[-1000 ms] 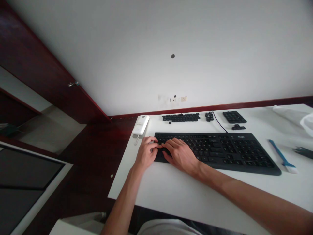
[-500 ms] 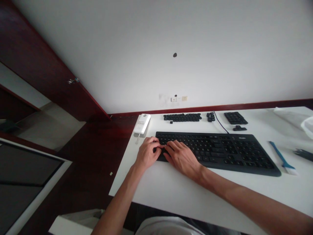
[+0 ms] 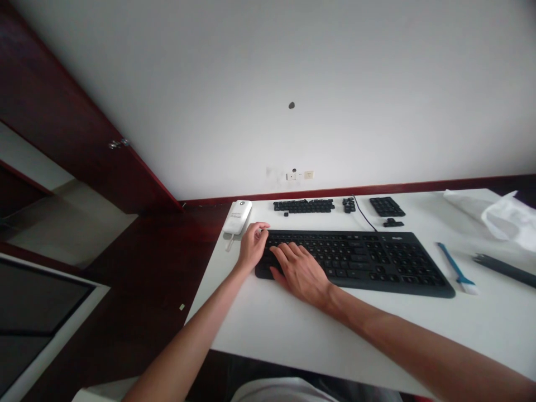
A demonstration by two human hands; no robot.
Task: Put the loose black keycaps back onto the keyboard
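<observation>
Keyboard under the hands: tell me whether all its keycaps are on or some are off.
Cannot tell. The keyboard looks fully keyed where visible, but both hands hide its left end. Loose keycaps lie behind it.

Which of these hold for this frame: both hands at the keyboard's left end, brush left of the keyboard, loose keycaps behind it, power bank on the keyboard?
1. Both the left hand and right hand rest at the left end of the flat black plastic keyboard. True.
2. The slim blue-handled brush lies left of the keyboard. False: it lies to its right.
3. Rows of loose black keycaps sit behind the keyboard. True.
4. The white oblong power bank lies on the keyboard. False: it lies on the white table, near its far left corner.
</observation>
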